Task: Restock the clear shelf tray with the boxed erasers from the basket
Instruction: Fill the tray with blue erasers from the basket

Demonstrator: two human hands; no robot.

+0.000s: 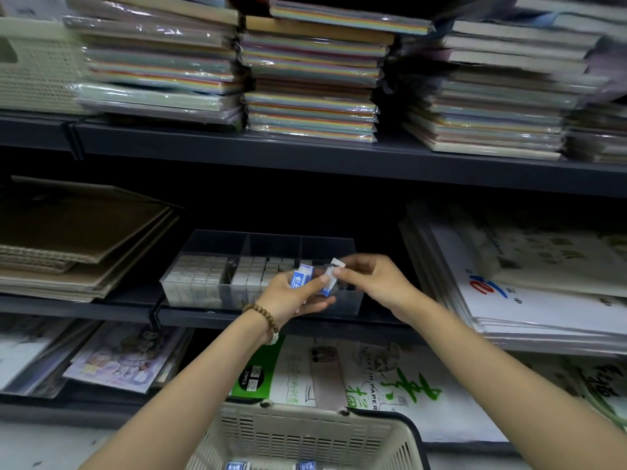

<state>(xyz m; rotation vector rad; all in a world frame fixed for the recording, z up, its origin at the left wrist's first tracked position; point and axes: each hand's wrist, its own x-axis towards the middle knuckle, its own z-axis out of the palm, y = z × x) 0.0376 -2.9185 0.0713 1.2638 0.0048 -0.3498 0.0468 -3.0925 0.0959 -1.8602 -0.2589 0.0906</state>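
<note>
The left hand (290, 295) is held up in front of the clear tray (217, 240) on the middle shelf (101, 308). Its fingers (317, 305) are curled round a blue and white boxed eraser (300, 278), with the thumb lying across the box. The right hand (371, 279) is just beside it, its thumb and first fingers (342, 273) pinched on a small pale scrap (334, 268) at the right end of the box. The scrap is too blurred to tell what it is. A bead bracelet (261, 315) sits on the left wrist.

The tray has three compartments. The left and middle ones hold close rows of small grey-white boxes (200, 273), standing on end. The right one is mostly hidden behind the hands.

The basket (305, 435) is at the bottom edge of the view, between the forearms, and two more blue erasers (238, 465) lie in it.

Brown card sheets (78, 232) are stacked to the left of the tray and white paper packs (529, 286) to its right. Wrapped stacks of coloured paper (312, 79) fill the shelf above, and a sketch paper pack (373, 378) lies on the shelf below
</note>
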